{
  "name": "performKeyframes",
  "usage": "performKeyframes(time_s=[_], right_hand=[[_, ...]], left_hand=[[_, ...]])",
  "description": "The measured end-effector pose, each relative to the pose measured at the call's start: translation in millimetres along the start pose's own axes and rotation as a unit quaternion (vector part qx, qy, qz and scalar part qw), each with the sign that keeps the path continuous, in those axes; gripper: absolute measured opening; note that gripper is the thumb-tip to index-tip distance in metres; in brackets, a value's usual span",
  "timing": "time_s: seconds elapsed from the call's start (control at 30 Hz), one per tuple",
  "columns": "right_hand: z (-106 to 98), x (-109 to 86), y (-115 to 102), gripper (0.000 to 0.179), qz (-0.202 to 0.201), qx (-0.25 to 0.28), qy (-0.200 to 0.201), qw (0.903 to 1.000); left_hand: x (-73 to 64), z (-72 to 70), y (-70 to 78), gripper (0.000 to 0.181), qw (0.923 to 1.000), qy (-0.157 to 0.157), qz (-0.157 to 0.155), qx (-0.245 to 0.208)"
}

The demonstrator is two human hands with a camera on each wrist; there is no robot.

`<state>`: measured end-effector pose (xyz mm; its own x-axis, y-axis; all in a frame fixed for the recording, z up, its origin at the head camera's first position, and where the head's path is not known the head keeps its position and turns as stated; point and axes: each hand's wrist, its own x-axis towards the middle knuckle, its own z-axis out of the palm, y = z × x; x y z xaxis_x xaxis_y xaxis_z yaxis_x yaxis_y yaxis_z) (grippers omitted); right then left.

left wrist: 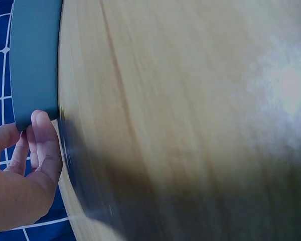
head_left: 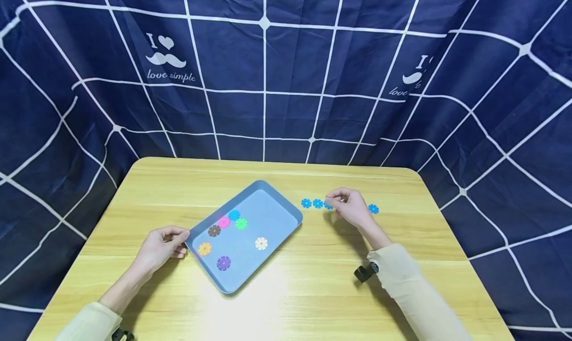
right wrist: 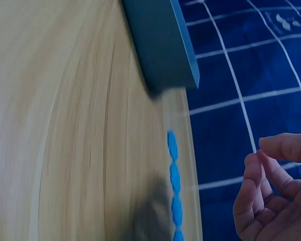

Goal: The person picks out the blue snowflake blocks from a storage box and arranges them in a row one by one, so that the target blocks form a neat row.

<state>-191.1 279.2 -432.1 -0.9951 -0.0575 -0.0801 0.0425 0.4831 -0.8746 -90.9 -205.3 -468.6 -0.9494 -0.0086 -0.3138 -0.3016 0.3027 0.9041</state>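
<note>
A blue-grey tray [head_left: 272, 214] lies at a slant on the table. My left hand [head_left: 162, 246] pinches its left corner between thumb and fingers; the left wrist view shows this grip on the tray wall [left wrist: 35, 65]. To the right of the tray runs a row of notched blue plastic discs [head_left: 318, 203], partly covered by my right hand [head_left: 350, 207]. In the right wrist view that hand [right wrist: 276, 196] is above the row [right wrist: 175, 178], thumb and forefinger tips together, with nothing visible between them. Another blue disc [head_left: 373, 209] lies just right of the hand.
Inside the tray are loose discs: orange [head_left: 204, 248], purple [head_left: 224, 263], cream [head_left: 261, 243], brown [head_left: 214, 231], pink [head_left: 224, 222], green [head_left: 241, 224] and blue [head_left: 234, 215]. A dark blue checked curtain [head_left: 286, 58] surrounds the wooden table [head_left: 321, 291] at the back and sides.
</note>
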Motion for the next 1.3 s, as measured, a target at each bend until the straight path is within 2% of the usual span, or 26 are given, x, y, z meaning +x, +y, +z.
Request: performKeyframes(time_s=[0.43,0.6,1.1,1.3], right_hand=[[56.3,1.9,-36.5,0.022,-0.047,0.007,-0.053,0.9975],[76.5,2.1,-46.1,0.022,-0.065,-0.01,-0.075,0.995],[121.5,9.2,-62.6,0.024,-0.087,-0.036,-0.115,0.9889],[139.4,13.3,-65.7,0.024,-0.084,-0.049,-0.133,0.9864]], left_hand=[[-1.9,-3.6,-1.3,0.038,1.0,-0.003,0.0,0.004],[-2.1,-5.1,-1.6,0.038,1.0,-0.005,-0.003,0.003],[-2.1,-2.0,3.4,0.039,0.9999,-0.011,0.001,-0.001],[-3.3,-1.0,3.9,0.038,0.9999,-0.009,0.001,-0.006]])
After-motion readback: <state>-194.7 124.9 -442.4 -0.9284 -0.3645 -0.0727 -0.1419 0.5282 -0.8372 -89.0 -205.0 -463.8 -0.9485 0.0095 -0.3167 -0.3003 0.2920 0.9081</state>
